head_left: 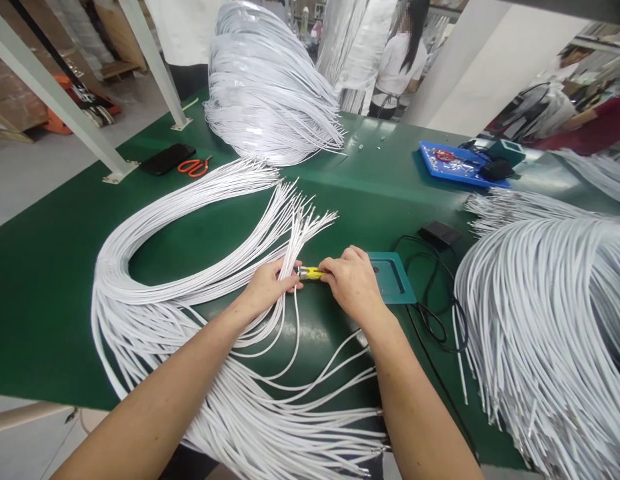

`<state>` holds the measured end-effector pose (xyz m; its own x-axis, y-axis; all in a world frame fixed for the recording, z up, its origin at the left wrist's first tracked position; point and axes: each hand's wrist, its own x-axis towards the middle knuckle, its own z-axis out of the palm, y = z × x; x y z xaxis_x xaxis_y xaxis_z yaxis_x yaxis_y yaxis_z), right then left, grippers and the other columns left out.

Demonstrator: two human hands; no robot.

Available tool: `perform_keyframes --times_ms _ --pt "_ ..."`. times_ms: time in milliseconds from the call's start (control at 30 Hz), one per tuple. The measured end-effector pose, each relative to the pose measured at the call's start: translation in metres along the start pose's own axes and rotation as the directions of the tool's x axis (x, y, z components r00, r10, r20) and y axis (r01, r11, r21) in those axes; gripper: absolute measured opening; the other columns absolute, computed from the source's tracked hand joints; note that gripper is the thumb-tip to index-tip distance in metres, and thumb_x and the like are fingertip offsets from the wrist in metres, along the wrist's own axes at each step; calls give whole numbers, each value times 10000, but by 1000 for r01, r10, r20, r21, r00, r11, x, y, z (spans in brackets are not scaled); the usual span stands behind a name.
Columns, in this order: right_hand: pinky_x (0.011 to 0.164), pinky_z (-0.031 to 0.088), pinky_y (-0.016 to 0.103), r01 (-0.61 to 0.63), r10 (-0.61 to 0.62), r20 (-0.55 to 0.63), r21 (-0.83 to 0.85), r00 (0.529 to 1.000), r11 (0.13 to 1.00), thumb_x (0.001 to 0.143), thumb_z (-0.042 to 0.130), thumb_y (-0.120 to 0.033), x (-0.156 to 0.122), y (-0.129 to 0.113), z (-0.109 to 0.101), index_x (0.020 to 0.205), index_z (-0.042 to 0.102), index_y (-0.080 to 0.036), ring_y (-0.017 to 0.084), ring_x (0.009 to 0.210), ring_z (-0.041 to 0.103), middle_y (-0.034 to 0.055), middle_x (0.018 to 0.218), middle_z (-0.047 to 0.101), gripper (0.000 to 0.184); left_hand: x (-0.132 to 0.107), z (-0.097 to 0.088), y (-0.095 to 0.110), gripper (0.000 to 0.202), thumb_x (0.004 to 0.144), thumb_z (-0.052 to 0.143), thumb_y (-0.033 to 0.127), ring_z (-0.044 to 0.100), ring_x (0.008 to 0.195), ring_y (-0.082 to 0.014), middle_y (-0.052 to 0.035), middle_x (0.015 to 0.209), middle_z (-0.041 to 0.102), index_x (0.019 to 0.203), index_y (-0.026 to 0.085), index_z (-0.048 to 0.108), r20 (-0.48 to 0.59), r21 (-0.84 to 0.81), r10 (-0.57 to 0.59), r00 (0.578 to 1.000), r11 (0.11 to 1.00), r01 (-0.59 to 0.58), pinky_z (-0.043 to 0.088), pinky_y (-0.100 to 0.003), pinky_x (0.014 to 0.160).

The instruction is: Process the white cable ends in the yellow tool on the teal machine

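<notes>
My left hand [271, 285] is closed around several thin white cables [293, 247], whose bare tips fan out above it. My right hand [354, 280] pinches a small yellow-handled tool [313, 273] with a metal end; its exact kind is partly hidden by my fingers. That metal end meets my left fingertips, beside the held cables. A large looped bundle of white cables [110, 280] lies under and around my left forearm, with more ends spread below both hands. Just past my right hand sits a teal tray-shaped device [397, 280].
On the green table [50, 293] lie a black phone [167, 159], orange-handled scissors [195, 167] and a blue tray [450, 163]. Cable bundles stand at the back [270, 87] and right [540, 300]. A black cord [430, 320] coils beside the teal device. People are in the background.
</notes>
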<state>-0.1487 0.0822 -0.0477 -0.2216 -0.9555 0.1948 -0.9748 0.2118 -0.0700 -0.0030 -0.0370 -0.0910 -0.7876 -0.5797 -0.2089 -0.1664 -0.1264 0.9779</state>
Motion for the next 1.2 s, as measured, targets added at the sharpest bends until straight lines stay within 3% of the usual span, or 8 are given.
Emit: perform_keyframes --times_ms 200,367,600,767,867,967,1133,1200 --pt "980 277 419 -6 6 16 3 1000 1000 826 573 -238 -2 -1 -3 846 665 -221 205 801 495 32 702 661 96 0 -1 -1 232 735 639 270 680 762 -201 -74 907 676 925 137 653 16 71 -3 1000 997 2 527 -312 708" --pt "1035 102 602 -189 168 -146 -140 975 972 864 516 -366 -7 6 -3 1137 599 -188 320 1196 396 133 1181 600 337 1 -1 -5 191 713 660 273 676 733 -181 -85 1008 666 856 146 666 11 32 5 1000 999 -6 531 -293 694" --pt "999 176 620 -302 281 -128 -207 951 930 886 479 -313 -10 14 9 1223 546 -166 368 1255 349 171 1322 492 374 1 -1 -4 274 709 671 276 674 751 -197 -66 863 684 952 148 662 -17 15 -23 1000 1000 23 528 -286 679" --pt "997 274 513 -245 245 -154 14 957 969 868 513 -281 -5 -1 -9 1144 594 -147 317 1192 429 168 1261 540 317 -5 -5 7 368 701 678 278 672 773 -190 -65 917 666 1040 142 628 -42 -29 -51 998 998 50 516 -280 679" --pt "850 413 320 -5 2 9 369 1000 929 897 465 -290 -5 -25 -24 980 660 -193 193 968 563 79 1016 660 232 -8 -9 11 403 706 674 270 653 766 -159 -59 941 659 1085 153 603 -50 -62 -9 999 998 6 502 -260 676" --pt "742 423 255 168 -331 212 550 920 818 866 517 -280 -10 -52 -30 817 695 -215 153 818 599 32 829 680 195 -9 -11 11 412 711 675 275 626 733 -124 -51 989 638 1099 164 591 -20 -119 44 999 992 -46 482 -233 646" --pt "594 383 262 81 -275 549 351 789 933 770 612 -327 -19 -82 -24 695 699 -168 183 655 601 75 662 668 196 -11 -10 12 430 693 706 308 611 874 -159 -54 1026 617 1089 179 597 6 -228 20 1000 973 -18 477 -247 709" --pt "532 351 242 54 -314 620 400 719 915 761 608 -371 -20 -83 -23 711 701 -177 160 596 577 54 637 661 221 -13 -10 12 391 698 704 339 576 946 -173 -62 1074 609 1044 175 627 -4 -242 8 1000 970 -9 467 -262 758"
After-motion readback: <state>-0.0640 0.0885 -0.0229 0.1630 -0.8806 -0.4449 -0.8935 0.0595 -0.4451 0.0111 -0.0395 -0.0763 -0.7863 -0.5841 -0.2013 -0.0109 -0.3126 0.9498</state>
